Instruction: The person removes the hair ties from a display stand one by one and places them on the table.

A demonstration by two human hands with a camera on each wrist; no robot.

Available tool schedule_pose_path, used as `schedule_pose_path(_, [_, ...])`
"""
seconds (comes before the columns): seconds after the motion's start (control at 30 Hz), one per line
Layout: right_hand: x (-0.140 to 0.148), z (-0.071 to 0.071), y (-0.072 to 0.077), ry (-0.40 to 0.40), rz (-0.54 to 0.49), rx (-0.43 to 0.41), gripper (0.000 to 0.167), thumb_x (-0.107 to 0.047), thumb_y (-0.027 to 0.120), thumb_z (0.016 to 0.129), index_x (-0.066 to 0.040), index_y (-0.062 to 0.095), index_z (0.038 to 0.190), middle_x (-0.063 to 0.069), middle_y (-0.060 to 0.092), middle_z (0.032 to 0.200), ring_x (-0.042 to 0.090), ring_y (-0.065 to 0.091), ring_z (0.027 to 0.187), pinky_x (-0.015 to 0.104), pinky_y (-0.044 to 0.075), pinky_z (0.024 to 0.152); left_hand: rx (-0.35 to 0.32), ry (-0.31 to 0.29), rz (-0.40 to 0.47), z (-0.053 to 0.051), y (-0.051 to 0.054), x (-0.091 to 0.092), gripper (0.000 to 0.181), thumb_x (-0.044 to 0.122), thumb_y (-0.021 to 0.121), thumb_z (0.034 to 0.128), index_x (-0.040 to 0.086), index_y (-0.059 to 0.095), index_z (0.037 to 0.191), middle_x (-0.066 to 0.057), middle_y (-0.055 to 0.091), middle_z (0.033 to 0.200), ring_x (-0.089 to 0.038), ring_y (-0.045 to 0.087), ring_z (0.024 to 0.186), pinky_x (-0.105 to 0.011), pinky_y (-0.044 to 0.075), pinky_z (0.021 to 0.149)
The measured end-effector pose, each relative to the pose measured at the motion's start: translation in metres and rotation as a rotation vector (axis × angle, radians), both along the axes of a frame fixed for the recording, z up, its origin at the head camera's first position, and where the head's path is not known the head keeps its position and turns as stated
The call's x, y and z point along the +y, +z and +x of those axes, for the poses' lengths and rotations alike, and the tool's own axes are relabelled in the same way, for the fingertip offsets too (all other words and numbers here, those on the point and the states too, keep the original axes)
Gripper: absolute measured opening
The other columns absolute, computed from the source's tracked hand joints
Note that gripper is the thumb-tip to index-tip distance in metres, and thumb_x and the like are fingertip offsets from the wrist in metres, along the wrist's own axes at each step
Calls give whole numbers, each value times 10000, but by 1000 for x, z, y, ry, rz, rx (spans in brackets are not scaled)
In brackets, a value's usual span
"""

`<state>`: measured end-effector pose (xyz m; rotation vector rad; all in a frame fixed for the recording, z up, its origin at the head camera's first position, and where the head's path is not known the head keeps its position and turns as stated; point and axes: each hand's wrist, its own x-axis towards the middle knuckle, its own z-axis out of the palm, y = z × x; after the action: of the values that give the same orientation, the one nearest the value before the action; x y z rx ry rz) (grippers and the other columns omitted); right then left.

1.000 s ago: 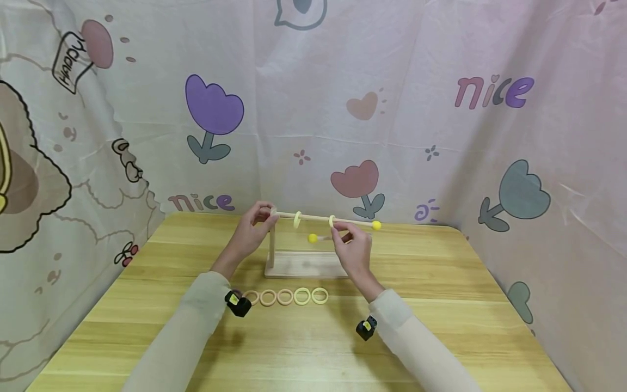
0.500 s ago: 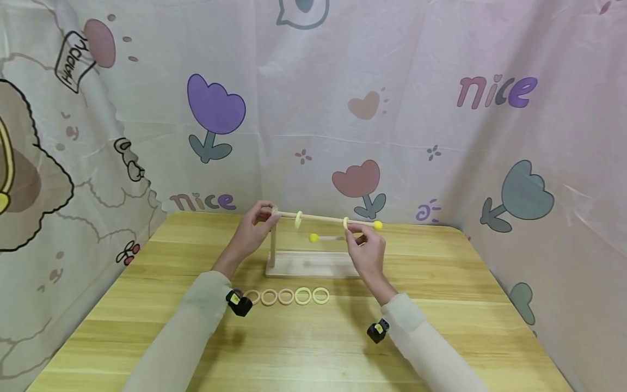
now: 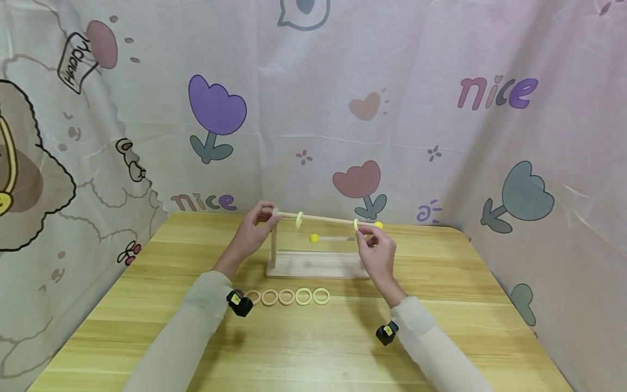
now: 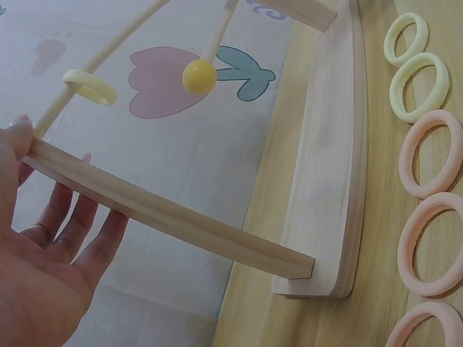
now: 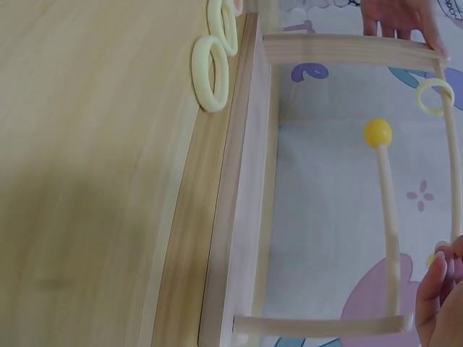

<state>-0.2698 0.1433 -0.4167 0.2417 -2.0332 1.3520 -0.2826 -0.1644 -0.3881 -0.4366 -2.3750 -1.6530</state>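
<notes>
My left hand (image 3: 253, 227) holds the top of the left post (image 4: 166, 206) of a wooden stand, where the upper rod (image 3: 325, 219) meets it; the thumb is at the joint and fingers lie under the post. A pale yellow ring (image 3: 299, 220) hangs on that rod near the left hand. Towards the rod's other end, by a yellow ball (image 3: 379, 224), my right hand (image 3: 378, 253) pinches a second pale yellow ring (image 3: 356, 224) threaded on the rod. In the right wrist view, the right fingers (image 5: 432, 289) mostly hide this ring.
Below runs a shorter rod with a yellow ball (image 3: 314, 238) at its left end, fixed to the right post (image 5: 318, 327). The stand's base (image 3: 318, 265) rests on the wooden table (image 3: 313, 348). In front lies a row of yellow rings (image 4: 396, 90) and peach rings (image 4: 404, 155).
My right hand has slid the pinched ring rightward along the upper rod, closer to the ball end. The left hand and the other ring stay about where they were.
</notes>
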Motion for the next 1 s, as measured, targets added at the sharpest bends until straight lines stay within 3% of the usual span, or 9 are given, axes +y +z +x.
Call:
schedule_pose_path(0.1, [4, -1, 0, 1, -12, 12, 100, 52, 755, 874, 15, 777, 964, 193, 765, 870, 36, 509, 538, 100, 408, 517, -5, 1, -1, 3, 4, 2, 300, 173, 548, 1076, 30, 505, 1337, -235, 593, 1156, -382, 574, 1153, -363, 442, 954])
schedule_pose_path(0.33, [11, 0, 0, -11, -30, 11, 98, 54, 752, 873, 16, 779, 959, 205, 758, 878, 25, 489, 525, 102, 383, 478, -8, -15, 6, 22, 24, 7, 285, 146, 556, 1068, 4, 511, 1312, -241, 598, 1135, -371, 582, 1134, -340, 449, 932])
schedule_pose_path(1.0, [31, 0, -1, -55, -41, -59, 106, 38, 743, 890, 41, 766, 994, 224, 767, 950, -4, 487, 500, 121, 368, 437, -28, -15, 13, 21, 24, 7, 323, 153, 559, 1068, -24, 500, 1332, -258, 592, 1147, -384, 573, 1130, -340, 455, 898])
